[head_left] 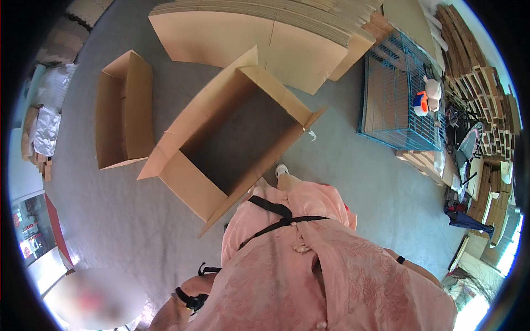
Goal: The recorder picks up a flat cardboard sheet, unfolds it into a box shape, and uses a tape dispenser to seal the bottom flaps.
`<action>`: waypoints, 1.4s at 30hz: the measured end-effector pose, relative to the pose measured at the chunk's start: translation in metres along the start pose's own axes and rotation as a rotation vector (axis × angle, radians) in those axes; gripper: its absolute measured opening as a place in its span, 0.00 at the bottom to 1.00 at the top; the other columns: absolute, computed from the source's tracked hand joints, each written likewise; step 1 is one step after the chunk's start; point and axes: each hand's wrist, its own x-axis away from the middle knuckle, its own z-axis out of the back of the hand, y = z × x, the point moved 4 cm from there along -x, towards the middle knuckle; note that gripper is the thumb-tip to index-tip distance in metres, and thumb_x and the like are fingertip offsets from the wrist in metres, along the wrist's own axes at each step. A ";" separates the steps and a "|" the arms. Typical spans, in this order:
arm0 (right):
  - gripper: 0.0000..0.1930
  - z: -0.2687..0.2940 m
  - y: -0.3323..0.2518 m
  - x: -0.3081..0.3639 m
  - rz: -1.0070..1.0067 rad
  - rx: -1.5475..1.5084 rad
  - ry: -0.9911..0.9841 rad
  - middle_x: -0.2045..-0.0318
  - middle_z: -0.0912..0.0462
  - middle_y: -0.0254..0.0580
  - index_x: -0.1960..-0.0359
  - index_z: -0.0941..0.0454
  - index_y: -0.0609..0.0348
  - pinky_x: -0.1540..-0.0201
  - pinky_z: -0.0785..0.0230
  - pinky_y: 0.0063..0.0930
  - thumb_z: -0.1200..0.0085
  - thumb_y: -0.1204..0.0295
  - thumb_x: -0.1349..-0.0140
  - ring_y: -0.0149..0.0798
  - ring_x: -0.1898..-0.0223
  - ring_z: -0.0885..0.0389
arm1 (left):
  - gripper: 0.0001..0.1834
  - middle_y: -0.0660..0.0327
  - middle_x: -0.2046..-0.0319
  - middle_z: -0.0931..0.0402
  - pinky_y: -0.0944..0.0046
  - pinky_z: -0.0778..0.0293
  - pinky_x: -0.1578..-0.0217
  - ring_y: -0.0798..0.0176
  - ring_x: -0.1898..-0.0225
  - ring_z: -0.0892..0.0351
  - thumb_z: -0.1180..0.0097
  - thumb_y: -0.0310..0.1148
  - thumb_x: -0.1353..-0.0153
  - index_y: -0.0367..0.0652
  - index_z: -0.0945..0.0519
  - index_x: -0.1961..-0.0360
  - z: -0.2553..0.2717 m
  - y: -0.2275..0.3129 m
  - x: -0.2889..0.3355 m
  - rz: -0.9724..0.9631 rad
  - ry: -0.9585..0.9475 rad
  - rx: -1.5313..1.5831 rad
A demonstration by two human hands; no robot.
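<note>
A large cardboard box [196, 179] stands on the floor right in front of me, its top flaps raised. Dark grey, like the floor, shows inside it. A loose whitish strip [313, 135], perhaps tape, hangs at its right corner. My left hand [200, 284] is low at my left side, close to the pink garment [309, 259] I wear, with black straps around the wrist. Its fingers are hidden. On the other side, only a bit of my right hand [391, 254] shows beyond a black wristband; the garment covers the rest. Whether either hand holds anything is not visible.
To the left stands a narrower open cardboard box [138, 105]. Flattened cardboard [248, 41] is stacked ahead. A blue wire cage [386, 94] at the right carries an orange-and-white tape dispenser [421, 103] and a white object [433, 88]. Wooden pallets [486, 105] line the far right.
</note>
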 end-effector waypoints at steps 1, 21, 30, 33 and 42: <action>0.22 0.003 -0.007 -0.001 0.007 0.011 -0.001 0.47 0.19 0.32 0.37 0.28 0.51 0.41 0.34 0.32 0.46 0.65 0.32 0.31 0.46 0.26 | 0.18 0.52 0.59 0.18 0.60 0.23 0.61 0.52 0.59 0.19 0.43 0.35 0.42 0.38 0.19 0.52 0.004 0.010 -0.001 -0.025 0.011 -0.044; 0.23 -0.007 -0.093 0.041 0.029 0.058 -0.004 0.46 0.19 0.34 0.37 0.29 0.52 0.41 0.34 0.32 0.46 0.65 0.33 0.33 0.46 0.25 | 0.12 0.40 0.75 0.24 0.49 0.28 0.71 0.36 0.69 0.23 0.44 0.34 0.43 0.33 0.23 0.76 0.003 0.016 -0.047 0.180 0.387 -0.468; 0.23 -0.022 -0.094 0.057 0.018 0.023 -0.029 0.46 0.19 0.35 0.37 0.30 0.52 0.41 0.33 0.32 0.46 0.65 0.33 0.34 0.47 0.24 | 0.15 0.40 0.75 0.25 0.48 0.28 0.71 0.36 0.70 0.23 0.46 0.36 0.40 0.34 0.23 0.77 0.013 0.027 -0.051 0.102 0.329 -0.386; 0.23 -0.021 -0.107 0.056 0.002 0.142 -0.043 0.50 0.18 0.33 0.38 0.29 0.53 0.44 0.32 0.30 0.46 0.67 0.34 0.33 0.50 0.24 | 0.12 0.45 0.75 0.20 0.53 0.25 0.70 0.43 0.72 0.20 0.46 0.33 0.40 0.34 0.21 0.74 0.023 0.037 -0.053 0.246 0.301 -0.440; 0.13 -0.010 -0.093 0.033 0.027 -0.163 0.164 0.61 0.21 0.29 0.50 0.24 0.58 0.50 0.31 0.23 0.48 0.77 0.36 0.25 0.55 0.23 | 0.10 0.56 0.64 0.20 0.65 0.21 0.64 0.63 0.67 0.18 0.45 0.22 0.41 0.31 0.22 0.58 0.031 -0.033 -0.041 0.129 0.447 0.698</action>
